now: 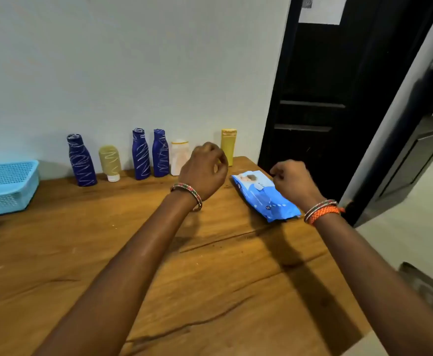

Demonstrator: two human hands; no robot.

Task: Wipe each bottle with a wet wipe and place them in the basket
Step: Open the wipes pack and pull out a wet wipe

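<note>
Several bottles stand in a row against the wall: a dark blue scribbled one (80,161), a beige tube on its cap (110,162), two more dark blue ones (141,154) (161,153), a white one (179,157) and a yellow one (228,146). A blue wet wipe pack (264,197) lies flat on the wooden table (107,240). My left hand (204,170) hovers in front of the white bottle, fingers loosely curled, holding nothing. My right hand (294,182) hangs over the pack's right edge, fingers curled; whether it touches the pack is unclear. The light blue basket (6,187) sits at far left.
A black door (338,98) stands open to the right of the table. The table's right edge runs close past the wipe pack, with pale floor (410,227) beyond it.
</note>
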